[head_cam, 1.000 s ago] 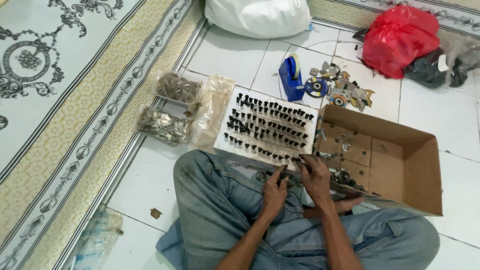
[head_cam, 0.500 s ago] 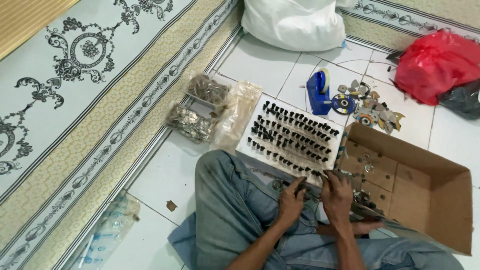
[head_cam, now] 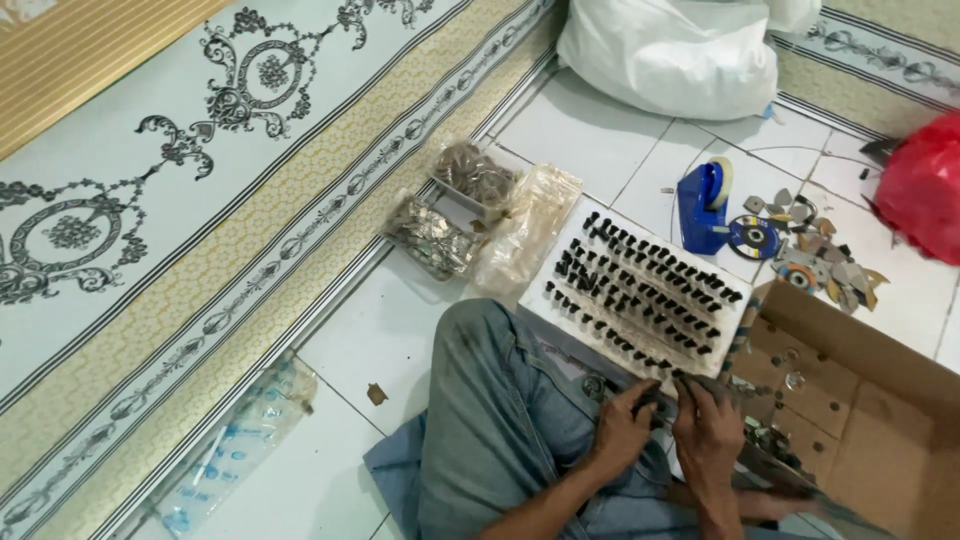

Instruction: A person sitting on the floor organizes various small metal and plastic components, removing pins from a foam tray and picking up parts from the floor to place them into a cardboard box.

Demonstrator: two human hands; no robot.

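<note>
I sit cross-legged on a white tiled floor. My left hand (head_cam: 622,432) and my right hand (head_cam: 706,428) meet over my lap, fingers closed around a small dark part (head_cam: 662,403) held between them, just at the near edge of a white board (head_cam: 560,254). Rows of several small black pieces (head_cam: 640,290) stand upright on that board. An open cardboard box (head_cam: 870,400) with small metal bits lies right of my hands.
Two clear bags of small metal parts (head_cam: 432,236) (head_cam: 476,172) and an empty clear bag (head_cam: 528,228) lie left of the board. A blue tape dispenser (head_cam: 704,206), discs and scraps (head_cam: 820,250), a white sack (head_cam: 668,42), a red bag (head_cam: 926,186), a patterned carpet (head_cam: 200,180).
The view has swung left and down, so everything sits further right and lower in frame. My hands stay together over my lap at the board's near edge.
</note>
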